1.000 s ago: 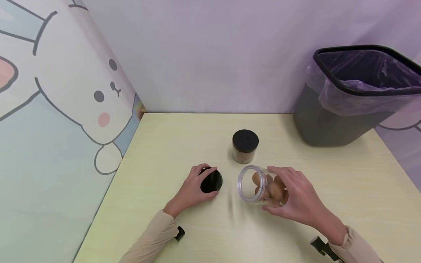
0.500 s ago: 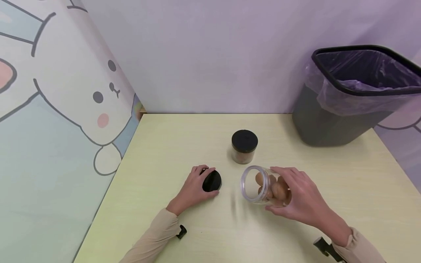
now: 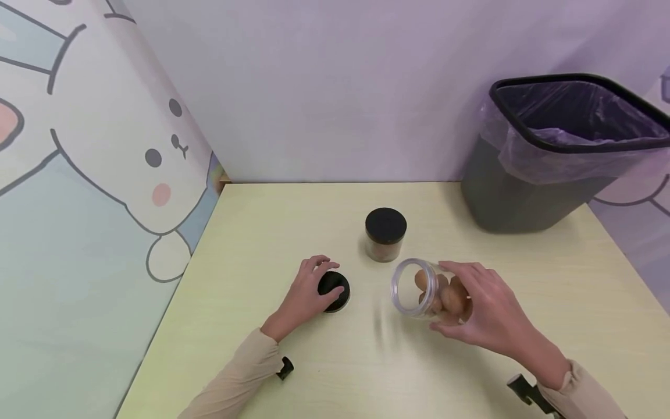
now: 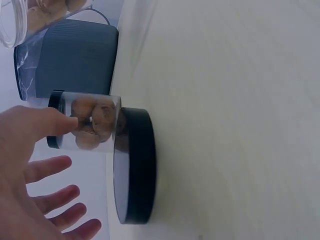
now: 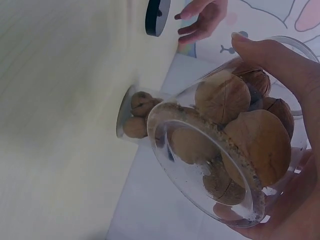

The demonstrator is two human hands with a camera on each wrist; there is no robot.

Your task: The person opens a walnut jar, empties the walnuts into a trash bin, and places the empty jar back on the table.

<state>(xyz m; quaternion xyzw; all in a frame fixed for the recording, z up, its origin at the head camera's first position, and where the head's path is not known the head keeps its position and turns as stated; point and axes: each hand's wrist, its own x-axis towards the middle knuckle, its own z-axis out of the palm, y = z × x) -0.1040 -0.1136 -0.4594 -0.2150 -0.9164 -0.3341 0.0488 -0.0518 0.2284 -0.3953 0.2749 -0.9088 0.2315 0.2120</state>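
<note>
Gripping the tilted open jar [image 3: 426, 291], right hand [image 3: 484, 317] hovers mid-table.

A pale wooden table [image 3: 272, 221] fills the lower frame; a lilac wall [image 3: 324, 87] stands behind, a rabbit-cartoon panel [image 3: 89, 174] at left.

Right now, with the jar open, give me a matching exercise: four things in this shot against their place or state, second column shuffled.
Things:
1. open jar of walnuts
2. loose black lid
3. capped jar
4. bin

Places or states:
A. flat on the table, under the left hand
B. tilted, gripped by the right hand
C. far right corner, lined with a bag
D. upright mid-table, nobody touching it

Pairs: 1-B, 2-A, 3-D, 4-C
</note>
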